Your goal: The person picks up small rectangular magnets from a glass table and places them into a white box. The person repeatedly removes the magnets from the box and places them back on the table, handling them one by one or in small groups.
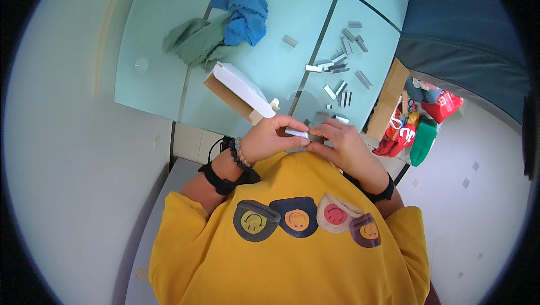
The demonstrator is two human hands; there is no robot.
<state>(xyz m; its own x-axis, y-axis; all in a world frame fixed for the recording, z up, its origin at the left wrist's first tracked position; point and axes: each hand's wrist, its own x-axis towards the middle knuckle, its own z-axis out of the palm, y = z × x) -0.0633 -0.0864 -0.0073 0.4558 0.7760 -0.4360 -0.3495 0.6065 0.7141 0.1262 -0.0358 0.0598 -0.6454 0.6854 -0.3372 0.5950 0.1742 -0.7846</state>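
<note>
Close to my chest at the table's near edge, my left hand [270, 136] pinches a silvery staple strip [297, 132] between thumb and fingers. From the other side, my right hand [344, 142] grips a darker metal piece [316, 138] that meets it end to end. Whether these are two strips or one long one, I cannot tell. An open white cardboard box [242, 88] with a brown inside lies on its side just beyond my left hand. Past my right hand, several loose staple strips [337, 66] are scattered over the glass tabletop [160, 90].
A blue cloth [247, 12] and a green cloth [202, 41] lie crumpled at the far left. One lone strip [290, 41] sits near them. Right of the table stands an open cardboard carton [386, 100] beside red and green bags [424, 142]. A wall [63, 136] runs along the left.
</note>
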